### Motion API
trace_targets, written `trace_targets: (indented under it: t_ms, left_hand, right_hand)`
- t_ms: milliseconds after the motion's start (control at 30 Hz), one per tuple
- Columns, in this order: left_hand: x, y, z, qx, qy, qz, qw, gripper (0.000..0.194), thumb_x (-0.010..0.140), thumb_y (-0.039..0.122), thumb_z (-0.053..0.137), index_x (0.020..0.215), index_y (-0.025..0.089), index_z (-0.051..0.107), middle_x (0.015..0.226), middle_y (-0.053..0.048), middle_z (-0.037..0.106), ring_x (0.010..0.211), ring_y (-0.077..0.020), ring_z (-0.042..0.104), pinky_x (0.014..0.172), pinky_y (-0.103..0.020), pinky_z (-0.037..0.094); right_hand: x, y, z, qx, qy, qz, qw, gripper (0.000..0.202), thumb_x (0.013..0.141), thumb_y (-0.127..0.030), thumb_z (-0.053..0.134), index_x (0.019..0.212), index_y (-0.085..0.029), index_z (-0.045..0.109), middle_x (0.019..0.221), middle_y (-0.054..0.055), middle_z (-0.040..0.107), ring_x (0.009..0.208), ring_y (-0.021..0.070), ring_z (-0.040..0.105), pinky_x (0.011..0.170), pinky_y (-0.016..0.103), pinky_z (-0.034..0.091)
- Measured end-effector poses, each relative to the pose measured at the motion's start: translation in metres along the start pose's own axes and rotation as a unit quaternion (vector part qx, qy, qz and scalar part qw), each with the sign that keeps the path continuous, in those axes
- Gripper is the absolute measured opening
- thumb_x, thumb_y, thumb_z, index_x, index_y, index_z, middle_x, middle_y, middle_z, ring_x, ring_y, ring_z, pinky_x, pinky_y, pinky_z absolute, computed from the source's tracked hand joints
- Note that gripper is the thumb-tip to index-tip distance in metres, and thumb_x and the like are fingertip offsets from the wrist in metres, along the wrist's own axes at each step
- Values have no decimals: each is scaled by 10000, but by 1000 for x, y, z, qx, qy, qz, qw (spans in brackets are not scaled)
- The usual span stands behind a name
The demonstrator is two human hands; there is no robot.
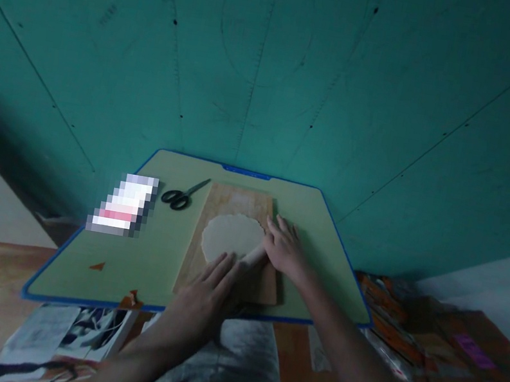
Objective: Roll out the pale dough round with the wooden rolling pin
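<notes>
I see one rolling pin lying just below centre of the frame, across the lower edge of one flat round of dough. The dough rests on one wooden board, which sits on a green mat with a blue rim.

My two hands are both on the pin. The left hand lies flat, fingers stretched out, pressing on the pin's lower-left end. The right hand is also flat and spread, palm down on the pin's upper-right end, its fingertips at the right edge of the dough. Neither hand is clenched around it; both press on it with open palms.

Left of the board, on the mat, lies one pair of black scissors, handles toward the lower left. Further left is one blurred-out object, which I cannot make out. Two small orange scraps lie near the mat's lower-left edge.

Below the mat, at lower left, are printed papers. At right, orange clutter lies on the floor. A teal wall fills the upper frame.
</notes>
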State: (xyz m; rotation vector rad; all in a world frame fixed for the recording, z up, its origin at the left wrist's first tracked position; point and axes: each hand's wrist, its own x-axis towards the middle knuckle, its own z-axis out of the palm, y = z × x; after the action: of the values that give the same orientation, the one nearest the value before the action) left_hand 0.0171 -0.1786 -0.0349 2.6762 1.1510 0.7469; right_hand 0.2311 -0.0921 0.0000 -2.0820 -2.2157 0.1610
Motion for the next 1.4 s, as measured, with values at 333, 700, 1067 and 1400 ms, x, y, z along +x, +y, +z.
trace_targets:
  t_ms: [333, 700, 1067, 1400]
  left_hand:
    - [3, -57, -5, 67, 24, -57, 996, 454, 951, 388, 531, 1359, 193, 504, 1465, -189, 491, 1399, -363, 412, 1075, -580, 440]
    - [-6, -26, -20, 46, 3, -33, 998, 497, 1000, 336, 417, 1453, 133, 407, 1507, -199, 442, 1455, -342, 316, 1104, -555, 430]
    - [-16, 7, -14, 72, -17, -7, 997, 570, 963, 274, 452, 1492, 102, 328, 1474, -189, 491, 1448, -361, 318, 1092, -535, 462]
    - [-20, 14, -20, 79, -32, 37, 996, 647, 883, 176, 455, 1497, 54, 291, 1475, -223, 478, 1430, -353, 358, 1087, -511, 467]
  right_hand:
    - [23, -16, -6, -29, 21, -28, 999, 505, 956, -273, 389, 1432, -159, 511, 1547, 166, 401, 1420, 296, 366, 1151, 443, 251]
    - [-1, -4, -2, -21, 24, -75, 997, 532, 949, -265, 379, 1461, -164, 479, 1582, 139, 349, 1463, 308, 293, 1191, 473, 183]
    - [-34, 15, 2, 12, 32, -89, 995, 527, 983, -249, 265, 1461, -155, 467, 1552, 90, 416, 1440, 254, 341, 1201, 471, 189]
    - [-51, 35, 7, 116, 32, -122, 985, 538, 990, -272, 260, 1476, -117, 433, 1541, 157, 414, 1437, 235, 362, 1164, 451, 336]
